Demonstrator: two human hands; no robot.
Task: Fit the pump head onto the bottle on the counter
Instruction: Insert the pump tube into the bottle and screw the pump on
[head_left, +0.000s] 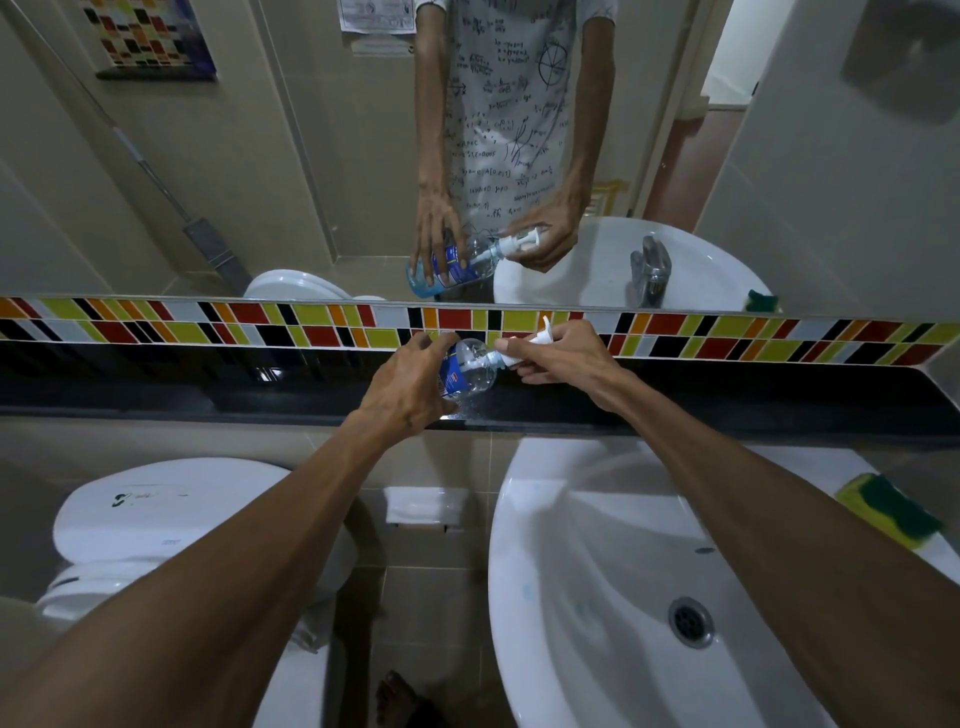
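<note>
A clear plastic bottle (470, 369) with a blue label and blue liquid is tilted over the black counter (208, 400), its neck pointing right. My left hand (410, 384) grips its body. My right hand (550, 356) holds the white pump head (540, 335) at the bottle's neck, the collar touching the opening. The mirror above shows the same grip, with the pump's collar on the neck and its nozzle in the fingers.
A white sink (597, 571) lies below the right arm, a white toilet (171, 519) below the left. A yellow-green sponge (888, 509) rests right of the sink. A coloured tile strip (260, 322) and a mirror (260, 156) back the counter.
</note>
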